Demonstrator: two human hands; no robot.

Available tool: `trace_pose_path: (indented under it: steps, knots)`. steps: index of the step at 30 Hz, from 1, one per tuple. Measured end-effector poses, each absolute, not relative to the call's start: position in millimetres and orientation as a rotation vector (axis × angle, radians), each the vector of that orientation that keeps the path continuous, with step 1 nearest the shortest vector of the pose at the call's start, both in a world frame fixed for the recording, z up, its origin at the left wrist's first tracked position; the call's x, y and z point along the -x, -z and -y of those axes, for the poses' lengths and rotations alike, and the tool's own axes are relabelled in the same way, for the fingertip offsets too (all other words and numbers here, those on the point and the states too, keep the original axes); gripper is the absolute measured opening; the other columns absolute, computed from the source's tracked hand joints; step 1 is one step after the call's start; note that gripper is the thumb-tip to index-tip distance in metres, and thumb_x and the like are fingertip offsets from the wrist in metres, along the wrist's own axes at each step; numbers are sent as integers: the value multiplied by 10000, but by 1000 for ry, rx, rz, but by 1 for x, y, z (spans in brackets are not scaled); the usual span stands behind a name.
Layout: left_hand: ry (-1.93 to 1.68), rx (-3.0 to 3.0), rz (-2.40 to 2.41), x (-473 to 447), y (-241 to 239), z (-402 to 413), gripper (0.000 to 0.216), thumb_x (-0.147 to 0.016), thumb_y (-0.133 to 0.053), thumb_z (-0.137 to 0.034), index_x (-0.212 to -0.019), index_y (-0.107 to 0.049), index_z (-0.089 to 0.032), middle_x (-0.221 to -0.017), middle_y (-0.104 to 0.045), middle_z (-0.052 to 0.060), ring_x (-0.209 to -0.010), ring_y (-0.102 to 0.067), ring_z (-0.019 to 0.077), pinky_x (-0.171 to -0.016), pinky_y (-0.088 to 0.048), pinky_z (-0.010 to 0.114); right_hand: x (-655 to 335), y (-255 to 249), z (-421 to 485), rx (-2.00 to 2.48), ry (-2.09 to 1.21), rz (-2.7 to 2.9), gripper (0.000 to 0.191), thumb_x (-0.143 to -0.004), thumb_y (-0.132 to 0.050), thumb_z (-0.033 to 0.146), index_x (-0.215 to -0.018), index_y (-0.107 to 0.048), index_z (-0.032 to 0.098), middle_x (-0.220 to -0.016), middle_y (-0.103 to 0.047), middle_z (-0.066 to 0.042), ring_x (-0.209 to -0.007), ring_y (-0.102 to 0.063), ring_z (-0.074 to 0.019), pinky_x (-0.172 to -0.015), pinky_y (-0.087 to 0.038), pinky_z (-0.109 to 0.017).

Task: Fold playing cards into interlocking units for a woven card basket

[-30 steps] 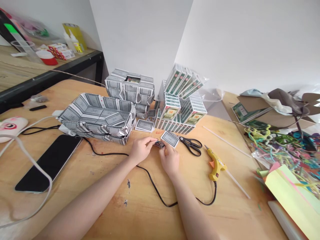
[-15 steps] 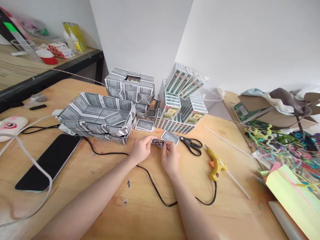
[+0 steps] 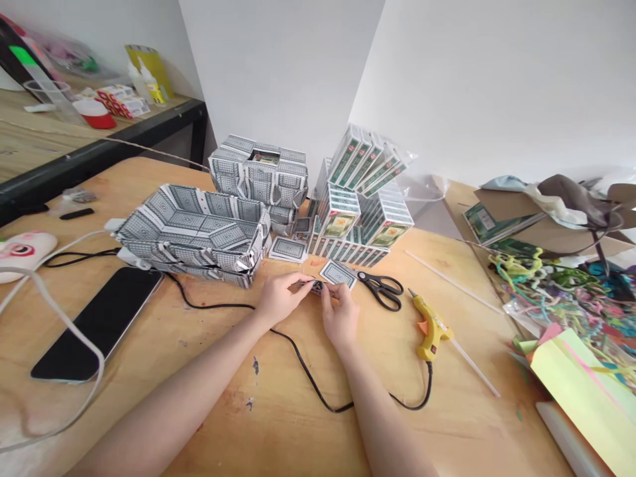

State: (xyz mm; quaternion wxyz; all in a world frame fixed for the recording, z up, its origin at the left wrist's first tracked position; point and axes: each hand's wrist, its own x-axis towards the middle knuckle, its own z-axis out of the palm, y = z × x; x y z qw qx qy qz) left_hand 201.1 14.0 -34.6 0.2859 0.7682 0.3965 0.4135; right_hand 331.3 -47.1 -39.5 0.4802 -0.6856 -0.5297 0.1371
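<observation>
Both my hands meet over the wooden table, pinching one small folded playing card between them. My left hand grips its left end with thumb and fingertips. My right hand pinches its right end from below. A flat playing card lies just beyond the folded piece. A tray woven from playing cards stands to the left, with a smaller card box behind it.
Stacked card decks stand behind the hands. Black scissors and a yellow glue gun with a black cord lie to the right. A phone lies at left. Colourful craft scraps crowd the right edge.
The folded card has turned slightly between my fingertips and my fingers have shifted their pinch on it. Both hands stay in the same place.
</observation>
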Motion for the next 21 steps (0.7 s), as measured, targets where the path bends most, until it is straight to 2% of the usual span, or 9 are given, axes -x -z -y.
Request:
trace_pose_path:
  steps: [9,21]
  knots:
    - [-1110,-2087,-1137,-204,34,-11,123,-736,-580,-259,-808,-668,-211,-790,-712,-17,-663,-648,120,-606,-488,200,-330,43,48,1704,-220,1337,130,-807,-472,303,-756,-538,204,-727,-667,-10,-636,-633,-132,-562,-456,-214]
    - [-1119,-2200,-1180,-204,35,-10,198,-703,-533,-172,-837,-672,-216,-741,-711,-21,-580,-627,108,-562,-463,193,-328,40,48,1850,-188,1351,120,-776,-448,286,-820,-519,201,-732,-676,-36,-667,-651,-184,-549,-456,-250]
